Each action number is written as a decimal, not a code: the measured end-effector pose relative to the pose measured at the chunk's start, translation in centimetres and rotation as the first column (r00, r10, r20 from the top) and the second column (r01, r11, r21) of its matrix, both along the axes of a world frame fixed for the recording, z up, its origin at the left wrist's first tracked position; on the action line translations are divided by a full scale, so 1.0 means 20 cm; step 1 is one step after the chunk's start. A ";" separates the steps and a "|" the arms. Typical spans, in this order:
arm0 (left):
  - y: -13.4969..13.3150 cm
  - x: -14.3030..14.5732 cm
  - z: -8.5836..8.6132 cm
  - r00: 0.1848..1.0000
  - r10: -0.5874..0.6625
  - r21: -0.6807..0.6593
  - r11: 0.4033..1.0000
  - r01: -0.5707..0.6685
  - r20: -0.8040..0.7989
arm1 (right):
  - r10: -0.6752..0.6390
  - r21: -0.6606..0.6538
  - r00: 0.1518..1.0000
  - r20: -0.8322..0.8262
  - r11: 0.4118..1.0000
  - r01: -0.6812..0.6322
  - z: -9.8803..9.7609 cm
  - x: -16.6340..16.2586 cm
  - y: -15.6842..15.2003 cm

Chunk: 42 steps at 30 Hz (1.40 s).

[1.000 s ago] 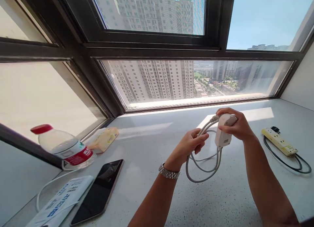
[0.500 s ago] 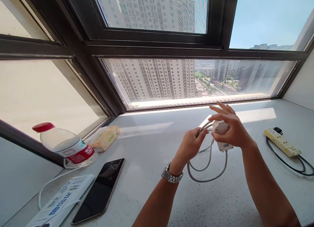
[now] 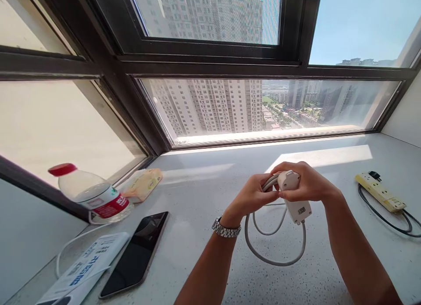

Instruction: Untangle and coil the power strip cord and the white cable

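A small white power strip (image 3: 294, 197) with a coiled white cable (image 3: 272, 248) is held above a speckled white counter (image 3: 204, 208). My right hand (image 3: 305, 184) is closed round the strip's upper end. My left hand (image 3: 255, 195), with a metal watch on its wrist, pinches the cable where it leaves the strip. Cable loops hang below both hands and touch the counter.
At the left stand a water bottle (image 3: 90, 193) with a red cap, a yellow packet (image 3: 143, 185), a black phone (image 3: 134, 252) and a white box (image 3: 79, 270) with a cord. A yellow power strip (image 3: 379, 191) with a black cable lies at the right. Windows (image 3: 256, 107) back the counter.
My right hand's fingers, spread half a second ago, have closed round the strip. Both hands have sunk slightly, and the cable loops hang lower and wider.
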<state>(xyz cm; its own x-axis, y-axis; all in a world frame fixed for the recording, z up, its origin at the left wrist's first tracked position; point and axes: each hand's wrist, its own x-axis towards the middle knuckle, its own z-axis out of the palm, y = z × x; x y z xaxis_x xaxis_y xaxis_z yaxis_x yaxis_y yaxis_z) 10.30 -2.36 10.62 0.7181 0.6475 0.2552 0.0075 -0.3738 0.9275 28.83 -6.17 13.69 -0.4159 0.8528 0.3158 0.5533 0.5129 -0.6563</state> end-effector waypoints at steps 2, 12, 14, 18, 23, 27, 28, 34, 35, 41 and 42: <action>0.01 0.02 0.00 1.000 0.015 -0.074 0.997 -0.013 0.027 | 0.001 -0.047 1.000 -0.021 0.999 -0.002 -0.01 0.00 0.01; 0.12 -0.08 -0.03 0.997 -0.006 -0.253 0.967 0.026 0.078 | -0.250 -0.049 0.903 -0.350 0.967 0.249 -0.07 0.08 0.11; 0.14 -0.10 -0.05 0.995 -0.029 -0.301 0.952 0.057 0.097 | -0.304 -0.088 0.863 -0.404 0.952 0.294 -0.10 0.10 0.15; 0.18 -0.09 -0.10 0.985 0.020 -0.496 0.866 0.068 0.170 | -0.332 -0.187 0.846 -0.417 0.942 0.277 -0.17 0.11 0.23; 0.20 -0.06 -0.13 0.944 0.075 -0.637 0.755 0.156 0.321 | -0.342 -0.233 0.828 -0.444 0.937 0.262 -0.23 0.15 0.29; 0.18 -0.01 -0.18 0.939 -0.014 -0.652 0.716 0.249 0.344 | -0.443 -0.223 0.750 -0.491 0.896 0.383 -0.30 0.22 0.31; 0.17 0.01 -0.20 0.939 -0.039 -0.660 0.701 0.269 0.342 | -0.476 -0.241 0.714 -0.514 0.879 0.412 -0.32 0.24 0.32; 0.14 0.13 -0.28 0.929 0.079 -0.734 0.638 0.232 0.363 | -0.600 -0.395 0.589 -0.542 0.800 0.451 -0.43 0.33 0.36; 0.14 0.14 -0.28 0.921 0.119 -0.740 0.638 0.215 0.371 | -0.600 -0.414 0.607 -0.521 0.800 0.435 -0.44 0.34 0.36; 0.19 0.13 -0.33 0.915 0.359 -0.755 0.648 -0.104 0.182 | -0.552 -0.557 0.768 -0.325 0.768 0.316 -0.48 0.33 0.37; 0.21 0.13 -0.35 0.908 0.403 -0.741 0.643 -0.194 0.113 | -0.559 -0.572 0.774 -0.299 0.754 0.323 -0.49 0.32 0.38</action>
